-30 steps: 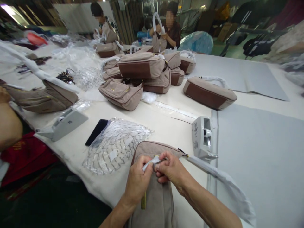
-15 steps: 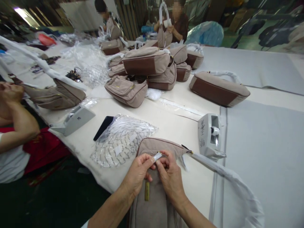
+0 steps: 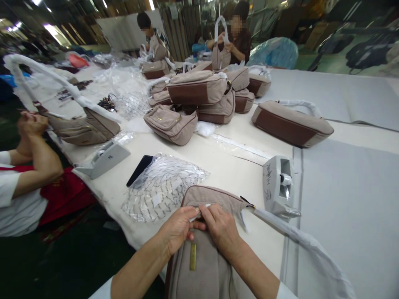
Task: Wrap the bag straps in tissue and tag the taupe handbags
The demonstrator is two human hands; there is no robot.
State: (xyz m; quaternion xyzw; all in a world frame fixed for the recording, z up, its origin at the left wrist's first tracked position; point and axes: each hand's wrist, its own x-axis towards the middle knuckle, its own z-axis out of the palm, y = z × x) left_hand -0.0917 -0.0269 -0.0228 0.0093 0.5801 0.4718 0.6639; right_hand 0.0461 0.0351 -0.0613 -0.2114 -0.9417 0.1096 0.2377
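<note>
A taupe handbag (image 3: pixel 204 274) with brown trim lies on the table below my hands, with a brass-coloured plate (image 3: pixel 193 256) on its front. My left hand (image 3: pixel 177 228) pinches a small white strip (image 3: pixel 195 215) near the top of the front pocket. The fingers of my right hand (image 3: pixel 222 227) are closed on the same strip from the other side. Whatever the strip wraps is hidden by my fingers. Running off to the right is the bag's strap (image 3: pixel 299 234), covered in white wrapping.
A plastic bag of small packets (image 3: pixel 162 187) lies on a dark flat object (image 3: pixel 139 169). A grey tape dispenser (image 3: pixel 277 187) stands at right, another (image 3: pixel 106 160) at left. Several handbags (image 3: pixel 196 89) are piled behind. A co-worker's arm (image 3: pixel 43 155) rests at left; others sit across the table.
My right hand has shifted over the white strip, with its fingers folded further across, so less of the strip shows. The view has tilted slightly upward.
</note>
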